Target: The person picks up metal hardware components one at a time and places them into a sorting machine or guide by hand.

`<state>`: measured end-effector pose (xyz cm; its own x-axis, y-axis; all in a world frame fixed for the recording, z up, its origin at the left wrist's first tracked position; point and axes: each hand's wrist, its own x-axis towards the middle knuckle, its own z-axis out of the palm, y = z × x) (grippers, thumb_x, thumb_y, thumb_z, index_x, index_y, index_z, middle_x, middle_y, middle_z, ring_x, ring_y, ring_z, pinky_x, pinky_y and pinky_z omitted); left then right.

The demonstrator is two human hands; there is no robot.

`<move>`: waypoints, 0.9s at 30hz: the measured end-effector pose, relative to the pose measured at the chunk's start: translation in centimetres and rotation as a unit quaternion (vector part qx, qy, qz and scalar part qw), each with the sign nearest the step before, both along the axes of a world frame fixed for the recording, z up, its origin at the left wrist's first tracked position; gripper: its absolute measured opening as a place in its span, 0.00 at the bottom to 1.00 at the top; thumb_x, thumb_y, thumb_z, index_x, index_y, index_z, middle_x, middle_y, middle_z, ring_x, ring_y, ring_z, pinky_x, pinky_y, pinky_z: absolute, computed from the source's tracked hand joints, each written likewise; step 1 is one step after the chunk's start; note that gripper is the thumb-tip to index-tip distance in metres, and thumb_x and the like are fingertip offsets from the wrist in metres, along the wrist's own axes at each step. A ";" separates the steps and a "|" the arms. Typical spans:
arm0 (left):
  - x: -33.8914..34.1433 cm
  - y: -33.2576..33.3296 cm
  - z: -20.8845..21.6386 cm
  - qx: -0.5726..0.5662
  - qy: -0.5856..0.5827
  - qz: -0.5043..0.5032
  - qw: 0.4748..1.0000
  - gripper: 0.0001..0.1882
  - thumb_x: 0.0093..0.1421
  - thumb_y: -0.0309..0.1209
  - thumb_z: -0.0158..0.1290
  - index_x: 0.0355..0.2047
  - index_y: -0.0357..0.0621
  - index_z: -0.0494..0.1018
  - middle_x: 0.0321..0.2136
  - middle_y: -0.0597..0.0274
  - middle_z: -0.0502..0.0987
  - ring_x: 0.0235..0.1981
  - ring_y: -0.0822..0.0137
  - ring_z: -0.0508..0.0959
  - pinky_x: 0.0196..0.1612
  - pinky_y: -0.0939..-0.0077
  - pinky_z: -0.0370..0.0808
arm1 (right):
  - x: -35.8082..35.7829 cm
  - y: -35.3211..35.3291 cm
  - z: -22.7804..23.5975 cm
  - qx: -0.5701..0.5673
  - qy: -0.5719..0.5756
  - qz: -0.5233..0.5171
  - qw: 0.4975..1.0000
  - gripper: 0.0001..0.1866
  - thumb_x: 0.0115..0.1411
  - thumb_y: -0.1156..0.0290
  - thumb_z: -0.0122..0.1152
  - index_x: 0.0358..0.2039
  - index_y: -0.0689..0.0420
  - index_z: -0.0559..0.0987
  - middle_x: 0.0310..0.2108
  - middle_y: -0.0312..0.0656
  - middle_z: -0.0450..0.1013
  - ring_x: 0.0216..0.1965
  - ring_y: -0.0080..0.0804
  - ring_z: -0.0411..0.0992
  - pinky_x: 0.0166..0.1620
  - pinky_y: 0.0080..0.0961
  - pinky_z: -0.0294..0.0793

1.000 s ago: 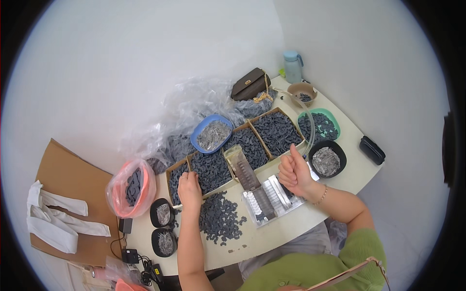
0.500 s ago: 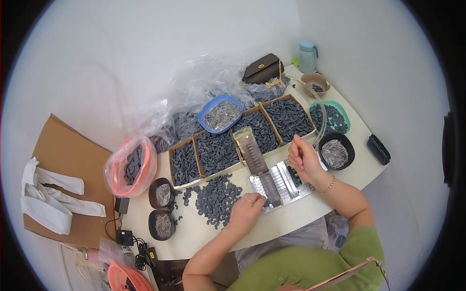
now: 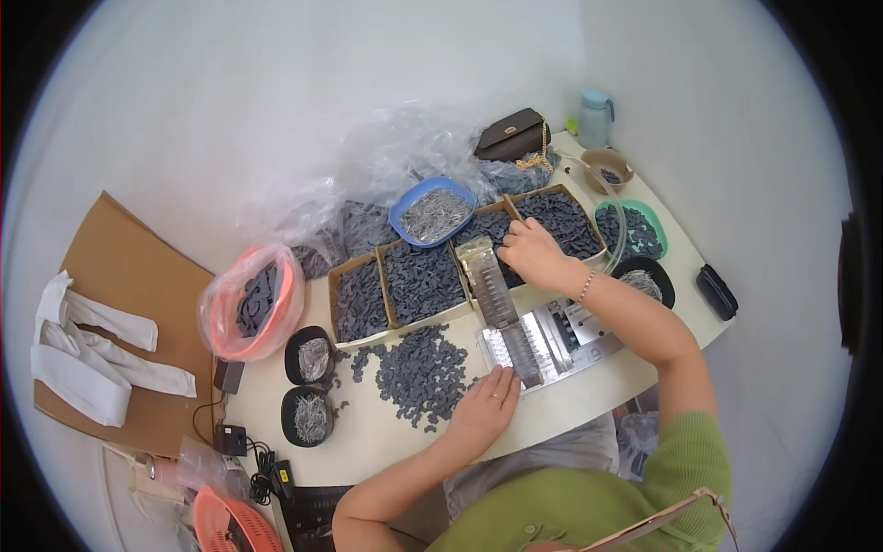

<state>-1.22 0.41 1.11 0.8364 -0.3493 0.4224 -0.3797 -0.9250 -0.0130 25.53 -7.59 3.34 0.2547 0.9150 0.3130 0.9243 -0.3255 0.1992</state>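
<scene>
My left hand lies with fingers stretched out at the lower left edge of a metal fixture. A ridged strip, holding a row of small dark pieces, slopes down onto this fixture from a clear-sided chute. My right hand is beside the top of the chute, over the front of the partitioned boxes. Its fingers are curled and point down; whatever they hold, if anything, is hidden. The cardboard boxes are full of small dark grey parts. More such parts lie in a loose pile left of the fixture.
A blue tray of metal pins rests across the boxes. Black bowls with pins stand at left, another black bowl at right. A green tray, a clear hose, a handbag and a pink basket surround the work.
My right hand has moved from above the fixture up and left to the chute and boxes. My left hand has gone from a pinch at the fixture's edge to stretched fingers.
</scene>
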 end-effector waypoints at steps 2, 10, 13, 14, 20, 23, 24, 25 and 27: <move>-0.1 1.1 -0.3 -0.090 0.019 -0.018 0.996 0.15 0.50 0.22 0.53 0.40 0.35 0.75 0.44 0.50 0.76 0.46 0.53 0.75 0.48 0.65 0.73 | -0.1 0.2 0.1 0.005 -0.005 0.000 1.000 0.04 0.50 0.69 0.62 0.27 0.54 0.78 0.28 0.35 0.74 0.40 0.34 0.68 0.44 0.32 0.65; 2.0 8.4 -0.6 -0.193 0.012 0.154 0.969 0.12 0.49 0.19 0.57 0.36 0.38 0.76 0.32 0.55 0.74 0.35 0.52 0.73 0.39 0.63 0.72 | -4.1 -2.0 1.6 0.174 0.321 0.067 0.929 0.05 0.54 0.74 0.59 0.32 0.57 0.76 0.29 0.42 0.72 0.35 0.41 0.73 0.39 0.33 0.73; 2.9 9.0 -0.9 -0.188 0.042 0.147 0.970 0.11 0.48 0.20 0.58 0.34 0.38 0.76 0.31 0.55 0.73 0.35 0.53 0.73 0.39 0.64 0.72 | -7.9 -3.7 0.4 0.086 0.381 0.167 0.905 0.06 0.54 0.73 0.59 0.33 0.56 0.77 0.30 0.41 0.72 0.33 0.41 0.73 0.39 0.33 0.73; 3.0 9.0 -0.8 -0.183 0.040 0.148 0.971 0.10 0.48 0.20 0.59 0.33 0.38 0.75 0.30 0.56 0.73 0.34 0.54 0.74 0.38 0.65 0.72 | -9.4 -4.2 0.3 0.062 0.374 0.153 0.913 0.06 0.53 0.72 0.60 0.33 0.54 0.78 0.31 0.40 0.72 0.33 0.41 0.73 0.38 0.33 0.74; 3.2 6.8 0.5 -0.321 0.056 0.135 0.936 0.06 0.50 0.18 0.58 0.29 0.38 0.74 0.26 0.56 0.74 0.29 0.59 0.77 0.32 0.71 0.74 | -12.7 -6.5 -2.7 0.102 0.122 0.238 0.958 0.10 0.44 0.73 0.56 0.31 0.58 0.75 0.28 0.39 0.70 0.29 0.34 0.71 0.31 0.26 0.73; 3.2 4.5 0.3 -0.306 0.024 0.089 0.947 0.07 0.49 0.18 0.58 0.30 0.38 0.74 0.28 0.57 0.75 0.30 0.59 0.78 0.32 0.70 0.75 | -14.3 -6.7 -3.1 0.153 0.017 0.229 0.961 0.10 0.45 0.73 0.56 0.30 0.59 0.75 0.28 0.39 0.70 0.29 0.33 0.71 0.30 0.26 0.73; 3.5 3.9 -0.1 -0.283 0.000 0.075 0.956 0.07 0.49 0.18 0.57 0.30 0.39 0.74 0.29 0.57 0.76 0.30 0.58 0.78 0.31 0.70 0.75 | -14.3 -6.7 -2.8 0.128 0.052 0.227 0.964 0.10 0.45 0.73 0.56 0.31 0.59 0.76 0.28 0.40 0.71 0.30 0.34 0.72 0.30 0.27 0.74; 3.5 3.4 -0.4 -0.260 -0.024 0.062 0.963 0.07 0.49 0.19 0.57 0.30 0.39 0.74 0.29 0.57 0.76 0.30 0.58 0.78 0.31 0.69 0.75 | -14.3 -6.7 -2.3 0.102 0.087 0.225 0.965 0.10 0.45 0.73 0.56 0.31 0.59 0.76 0.29 0.41 0.71 0.31 0.35 0.72 0.31 0.28 0.74; 3.3 2.4 -0.5 -0.192 0.015 0.058 0.980 0.09 0.49 0.21 0.55 0.32 0.40 0.75 0.33 0.58 0.76 0.34 0.59 0.78 0.33 0.70 0.76 | -13.2 -6.9 -1.6 0.088 0.177 0.194 0.961 0.10 0.46 0.74 0.57 0.32 0.59 0.77 0.30 0.42 0.73 0.32 0.37 0.73 0.32 0.30 0.74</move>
<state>2.13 2.81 0.65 0.8754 -0.0721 0.4779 -0.2670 -0.8964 0.3538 12.34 -14.49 1.76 0.0234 0.9030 0.4290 0.9826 0.0584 -0.1765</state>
